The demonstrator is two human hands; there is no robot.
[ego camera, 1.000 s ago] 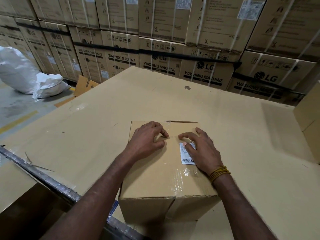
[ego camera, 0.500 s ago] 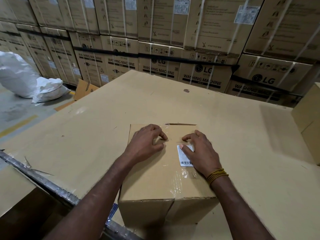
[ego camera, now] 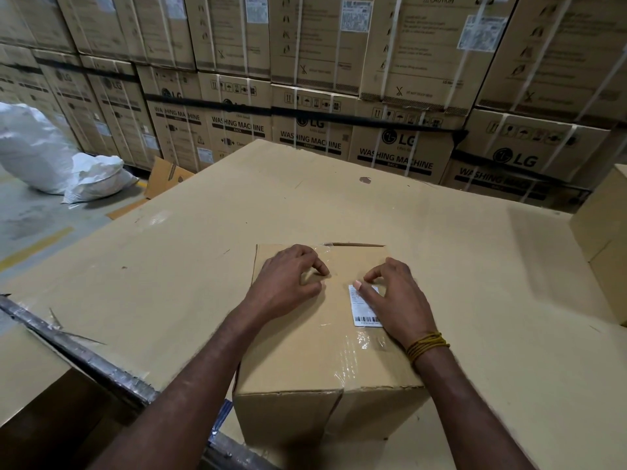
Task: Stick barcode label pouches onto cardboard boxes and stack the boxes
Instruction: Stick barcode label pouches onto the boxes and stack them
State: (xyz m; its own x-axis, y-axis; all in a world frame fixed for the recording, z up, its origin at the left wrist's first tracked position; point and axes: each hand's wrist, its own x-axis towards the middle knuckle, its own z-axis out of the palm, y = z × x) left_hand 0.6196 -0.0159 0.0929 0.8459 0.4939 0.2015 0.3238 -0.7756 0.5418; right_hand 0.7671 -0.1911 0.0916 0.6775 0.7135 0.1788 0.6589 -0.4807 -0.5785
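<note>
A taped cardboard box (ego camera: 305,354) stands on the big cardboard work surface (ego camera: 475,283) right in front of me. On its top lies a clear pouch with a white barcode label (ego camera: 365,312) inside, set right of the tape seam. My left hand (ego camera: 288,279) rests on the box top left of the label, fingers curled, fingertips pressing the clear film. My right hand (ego camera: 398,300) lies over the label's right half, thumb across its upper edge, fingertips down on the film. Neither hand lifts anything.
Another plain box (ego camera: 604,245) stands at the right edge. Stacked washing machine cartons (ego camera: 390,144) wall off the far side. White sacks (ego camera: 51,157) lie on the floor at left. A metal rail (ego camera: 84,357) runs along the surface's near left edge.
Both hands stay pressed on the box top. The right fingers have curled back slightly and the gap between the hands has widened a little. The box has not moved.
</note>
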